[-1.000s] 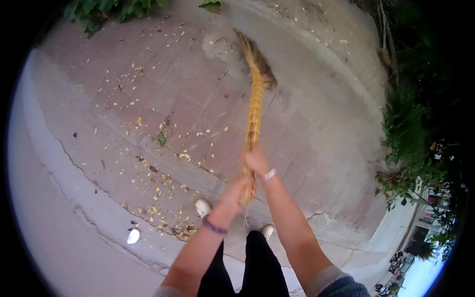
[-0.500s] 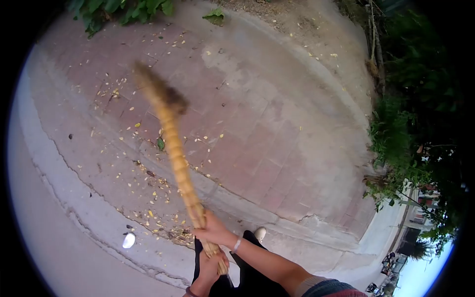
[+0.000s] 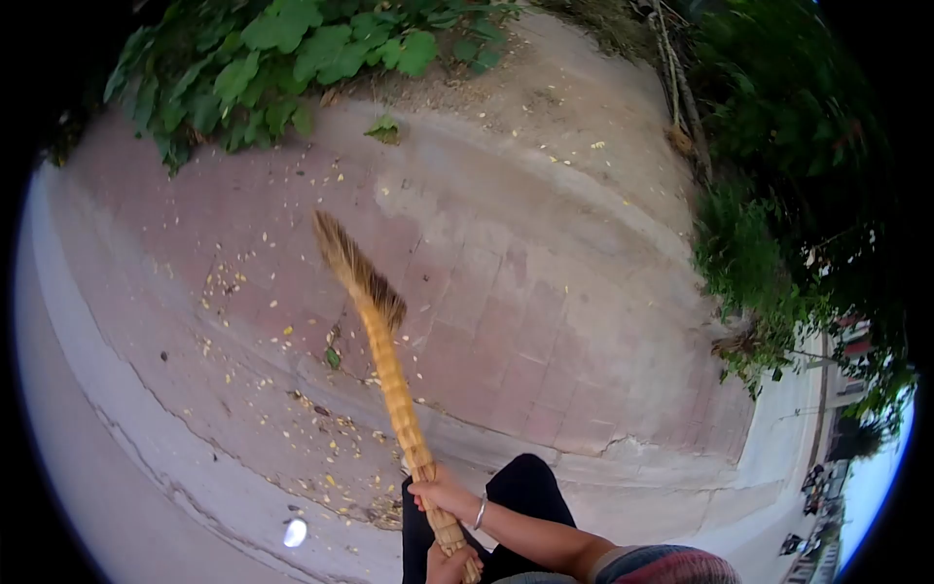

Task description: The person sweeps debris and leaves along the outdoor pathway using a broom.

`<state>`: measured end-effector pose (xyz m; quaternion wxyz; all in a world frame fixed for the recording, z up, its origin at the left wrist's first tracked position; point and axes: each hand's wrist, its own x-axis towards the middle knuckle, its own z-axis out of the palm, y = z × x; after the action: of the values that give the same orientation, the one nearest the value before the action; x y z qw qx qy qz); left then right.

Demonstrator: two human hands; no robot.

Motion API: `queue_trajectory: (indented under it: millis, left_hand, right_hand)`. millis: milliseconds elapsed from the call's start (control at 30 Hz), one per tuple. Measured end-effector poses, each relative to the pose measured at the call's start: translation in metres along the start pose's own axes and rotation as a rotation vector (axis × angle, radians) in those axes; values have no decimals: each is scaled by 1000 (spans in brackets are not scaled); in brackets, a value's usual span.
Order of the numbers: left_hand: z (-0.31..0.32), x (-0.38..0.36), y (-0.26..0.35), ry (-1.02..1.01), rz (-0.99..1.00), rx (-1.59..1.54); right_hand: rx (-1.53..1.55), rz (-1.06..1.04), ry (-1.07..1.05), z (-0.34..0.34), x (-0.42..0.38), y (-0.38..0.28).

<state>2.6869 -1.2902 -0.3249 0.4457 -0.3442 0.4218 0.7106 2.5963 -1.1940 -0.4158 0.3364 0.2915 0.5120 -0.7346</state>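
A straw broom slants across the lower middle of the view, its ribbed handle toward me and its bristles out over the paving. My right hand, with a silver bracelet at the wrist, wraps around the handle partway down. Closer to my body, my left hand grips the butt end of the same handle, partly cut off by the frame's bottom edge. The dark bristle head spreads over reddish paving. Yellow fallen leaves and dry debris lie scattered to the broom's left.
Large-leaved green plants border the paving at the far side. Bushes and wooden poles line the right. A concrete curb strip runs along the left. One loose green leaf lies near the plants.
The view has tilted up, showing more of the plants. The broom head, smeared before, now shows sharply and lower right in view. Both hands keep their grip on the handle.
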Motion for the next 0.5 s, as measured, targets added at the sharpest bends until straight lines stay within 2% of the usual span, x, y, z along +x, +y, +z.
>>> queue_trajectory:
  millis: [133,200,233,300,433,500]
  left_hand:
    - [27,62,30,-245,173,188]
    - [67,91,71,-354,119,271]
    - [91,108,87,-414,58,303]
    - [155,140,125,-539,56,357]
    - [279,224,178,-777,-86,413]
    - [335,257,192,-781,-97,387]
  right_hand:
    - [-52,-273,235,-43,-7,-85]
    - [63,-419,376,-87,-10,-126]
    - [132,-410,476,-110,-17,-150]
    - [353,-536,619,-164,-21,-193]
    - [411,-530,753,-296,-13,-263]
    - [417,-509,762,-351,0,-305]
